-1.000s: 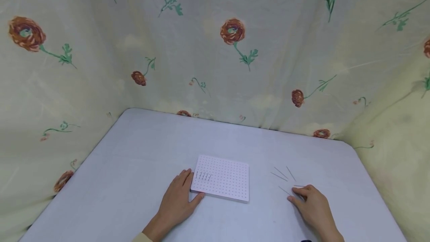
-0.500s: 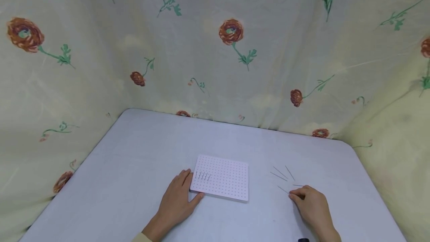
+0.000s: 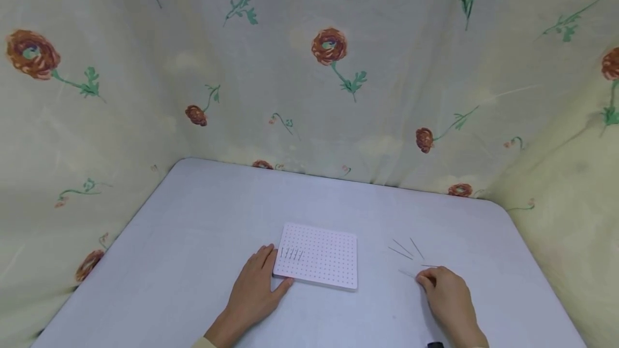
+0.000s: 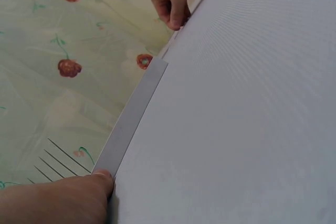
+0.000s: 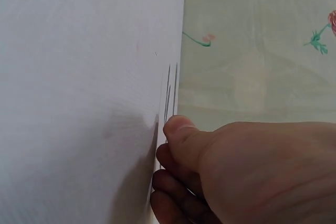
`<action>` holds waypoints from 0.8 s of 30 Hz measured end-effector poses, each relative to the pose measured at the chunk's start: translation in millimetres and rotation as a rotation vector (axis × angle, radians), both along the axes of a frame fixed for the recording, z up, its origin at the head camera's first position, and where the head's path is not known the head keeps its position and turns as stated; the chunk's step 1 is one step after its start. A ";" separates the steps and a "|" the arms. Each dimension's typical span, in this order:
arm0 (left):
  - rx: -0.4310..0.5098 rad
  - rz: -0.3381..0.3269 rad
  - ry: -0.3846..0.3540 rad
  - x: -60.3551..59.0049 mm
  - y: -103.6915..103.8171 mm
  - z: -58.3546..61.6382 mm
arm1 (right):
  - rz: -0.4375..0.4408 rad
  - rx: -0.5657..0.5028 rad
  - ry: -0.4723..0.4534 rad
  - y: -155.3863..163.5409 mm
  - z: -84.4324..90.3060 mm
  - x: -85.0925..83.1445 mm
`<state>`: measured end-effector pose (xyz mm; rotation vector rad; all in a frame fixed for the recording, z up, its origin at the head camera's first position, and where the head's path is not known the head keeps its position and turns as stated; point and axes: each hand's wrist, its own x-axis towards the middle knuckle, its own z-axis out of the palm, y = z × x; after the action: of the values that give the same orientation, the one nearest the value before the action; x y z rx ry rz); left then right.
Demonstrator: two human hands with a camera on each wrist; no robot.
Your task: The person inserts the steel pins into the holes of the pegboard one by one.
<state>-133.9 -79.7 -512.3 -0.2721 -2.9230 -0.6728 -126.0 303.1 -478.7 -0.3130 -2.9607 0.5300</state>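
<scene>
A white pegboard [image 3: 329, 256] full of small holes lies on the table, with several thin metal pins [image 3: 292, 254] upright in a row near its left edge. My left hand [image 3: 253, 286] rests at its front left corner, straight fingers along the left side and thumb against the front edge. In the left wrist view those pins [image 4: 63, 163] rise behind the thumb. To the right, my right hand [image 3: 447, 291] pinches the near end of a thin metal pin [image 3: 407, 273] between thumb and forefinger. The right wrist view has its fingertips close over the tabletop.
Loose pins [image 3: 400, 253] lie fanned out beyond my right hand, and another pin [image 3: 428, 266] is right by its knuckles. The white table [image 3: 203, 214] has a flower-printed curtain [image 3: 271, 58] behind and at both sides.
My right thumb and forefinger have come together on the end of the nearest pin, after being spread apart beside it. My left hand and the board stay put.
</scene>
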 end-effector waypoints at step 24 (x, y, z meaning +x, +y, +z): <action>-0.004 0.001 0.005 0.0 0.7 -0.9 | -0.123 -0.217 0.088 -4.5 3.0 -1.6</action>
<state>-133.9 -79.0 -513.2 -0.2719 -2.9199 -0.6658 -127.6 298.5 -475.7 -0.4762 -2.7809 0.8270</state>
